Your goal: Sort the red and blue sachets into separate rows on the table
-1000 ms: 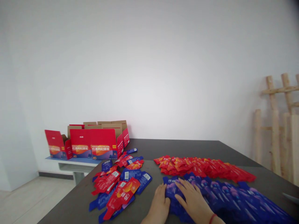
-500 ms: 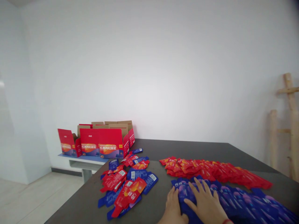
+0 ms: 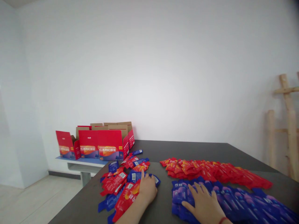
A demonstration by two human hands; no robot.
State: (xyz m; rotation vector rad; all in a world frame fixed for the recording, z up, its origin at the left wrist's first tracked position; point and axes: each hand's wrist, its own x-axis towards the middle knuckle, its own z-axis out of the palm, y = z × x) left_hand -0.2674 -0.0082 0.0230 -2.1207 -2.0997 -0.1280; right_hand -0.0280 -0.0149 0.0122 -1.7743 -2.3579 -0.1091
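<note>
On the dark table, my right hand (image 3: 204,202) lies with spread fingers across the near end of a long overlapping row of blue pouches (image 3: 243,199). My left hand (image 3: 148,188) is over the mixed pile at the left, its index finger stretched out and its other fingers partly bent. Beneath and beside it are a red pouch (image 3: 125,200) with an orange print and a blue pouch (image 3: 134,176) with a white label. The undersides of its fingers are hidden, and no pouch is lifted.
Behind the blue row runs a similar row of red pouches (image 3: 205,169). Several open red cartons (image 3: 109,144) stand on a lower blue-topped stand (image 3: 93,161) at the left. A wooden frame (image 3: 288,118) leans near the white wall at the right.
My left hand has left the end of the blue row and moved left onto the mixed pile. My right hand stays on the blue pouches.
</note>
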